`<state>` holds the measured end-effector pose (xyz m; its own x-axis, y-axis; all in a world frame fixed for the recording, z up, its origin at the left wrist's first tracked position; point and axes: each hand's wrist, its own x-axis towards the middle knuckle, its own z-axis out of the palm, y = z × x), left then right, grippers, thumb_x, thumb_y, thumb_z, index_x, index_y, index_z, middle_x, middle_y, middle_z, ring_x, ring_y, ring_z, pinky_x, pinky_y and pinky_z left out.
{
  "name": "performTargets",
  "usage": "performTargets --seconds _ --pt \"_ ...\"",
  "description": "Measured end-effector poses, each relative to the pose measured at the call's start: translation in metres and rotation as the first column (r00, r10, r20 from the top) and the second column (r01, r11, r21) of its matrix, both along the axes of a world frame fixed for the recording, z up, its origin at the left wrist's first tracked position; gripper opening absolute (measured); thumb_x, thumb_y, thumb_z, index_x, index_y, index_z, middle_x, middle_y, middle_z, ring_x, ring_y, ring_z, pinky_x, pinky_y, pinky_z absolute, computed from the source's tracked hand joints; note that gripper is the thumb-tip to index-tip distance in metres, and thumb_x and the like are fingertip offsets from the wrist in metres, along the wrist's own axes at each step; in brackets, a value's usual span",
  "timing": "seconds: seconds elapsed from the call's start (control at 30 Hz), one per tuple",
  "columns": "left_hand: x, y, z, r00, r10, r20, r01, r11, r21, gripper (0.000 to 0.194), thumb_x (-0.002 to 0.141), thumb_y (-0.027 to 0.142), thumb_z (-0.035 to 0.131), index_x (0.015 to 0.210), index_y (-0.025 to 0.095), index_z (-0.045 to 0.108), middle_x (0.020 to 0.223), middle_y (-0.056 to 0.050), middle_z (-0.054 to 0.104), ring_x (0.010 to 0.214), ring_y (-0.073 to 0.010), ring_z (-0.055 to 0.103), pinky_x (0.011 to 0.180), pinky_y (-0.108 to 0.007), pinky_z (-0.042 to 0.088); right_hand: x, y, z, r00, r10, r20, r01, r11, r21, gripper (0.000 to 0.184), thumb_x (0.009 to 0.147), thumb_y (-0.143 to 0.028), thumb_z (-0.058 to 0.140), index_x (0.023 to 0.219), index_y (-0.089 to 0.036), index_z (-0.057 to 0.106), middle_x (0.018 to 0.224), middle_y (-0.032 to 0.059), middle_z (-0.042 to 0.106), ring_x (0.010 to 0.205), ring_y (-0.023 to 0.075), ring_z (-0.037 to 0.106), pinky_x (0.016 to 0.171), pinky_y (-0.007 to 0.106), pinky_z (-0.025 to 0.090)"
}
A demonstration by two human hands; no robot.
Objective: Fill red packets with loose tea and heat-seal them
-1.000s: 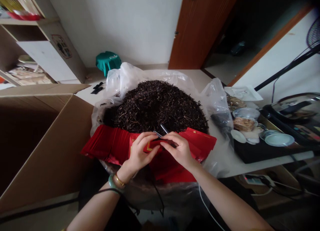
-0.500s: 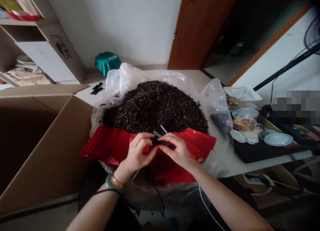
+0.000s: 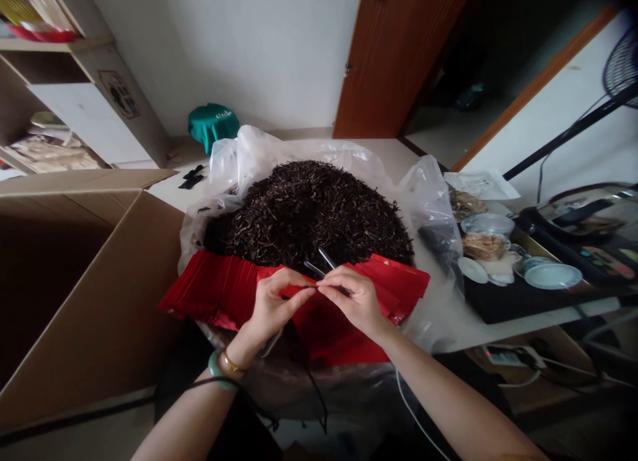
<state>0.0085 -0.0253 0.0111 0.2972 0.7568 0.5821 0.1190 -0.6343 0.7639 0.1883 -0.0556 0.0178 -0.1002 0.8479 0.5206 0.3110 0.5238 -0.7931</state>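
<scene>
dim indoor light, soft shadows, blurred stretched edges, dark right-hand corners

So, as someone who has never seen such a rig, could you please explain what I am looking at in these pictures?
There is no machine here, only a person's bare left hand and right hand. Every picture comes from one camera worn on the head, looking forward and down. On the table, a heap of dark, dry strips rests on clear plastic, with red packets along its near side. The right hand appears to hold a slim metal tool. The fingertips of both hands meet; whatever is between them is too small to tell. A cardboard box stands to the left.
</scene>
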Motion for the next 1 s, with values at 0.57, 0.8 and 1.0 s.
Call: performTargets --seconds 0.57,0.8,1.0 --pt "0.0000 -0.0014 0.0016 0.979 0.154 -0.132 -0.114 0.956 0.270 0.006 0.082 0.016 0.066 0.081 0.018 0.060 0.085 -0.005 0.064 0.078 -0.0144 0.063 0.067 -0.026 0.054 -0.0025 0.0025 -0.0047 0.998 0.001 0.058 0.004 0.995 -0.101 0.008 0.085 -0.021 0.064 0.090 -0.022 0.070 0.085 0.0037 0.070 0.075 0.0157 0.066 0.062 0.025 0.054" --pt "-0.0031 0.0003 0.0004 0.960 0.177 -0.218 -0.082 0.918 0.387 0.004 0.084 0.014 0.061 0.084 0.019 0.062 0.089 -0.007 0.063 0.081 -0.0169 0.060 0.068 -0.030 0.053 -0.0036 0.0027 -0.0053 0.996 0.039 0.082 -0.034 0.997 -0.065 0.008 0.086 -0.017 0.062 0.088 -0.021 0.069 0.084 0.0033 0.070 0.078 0.0157 0.066 0.072 0.028 0.055" --pt "-0.0017 -0.0006 0.0019 0.938 0.154 -0.312 -0.019 0.918 0.396 0.003 0.085 0.018 0.061 0.087 0.019 0.062 0.094 -0.008 0.063 0.085 -0.0186 0.060 0.072 -0.033 0.053 -0.0020 0.0028 -0.0082 0.992 0.053 0.111 -0.049 0.998 -0.037 0.009 0.085 -0.016 0.062 0.090 -0.020 0.068 0.087 0.0047 0.070 0.079 0.0163 0.066 0.073 0.028 0.055"
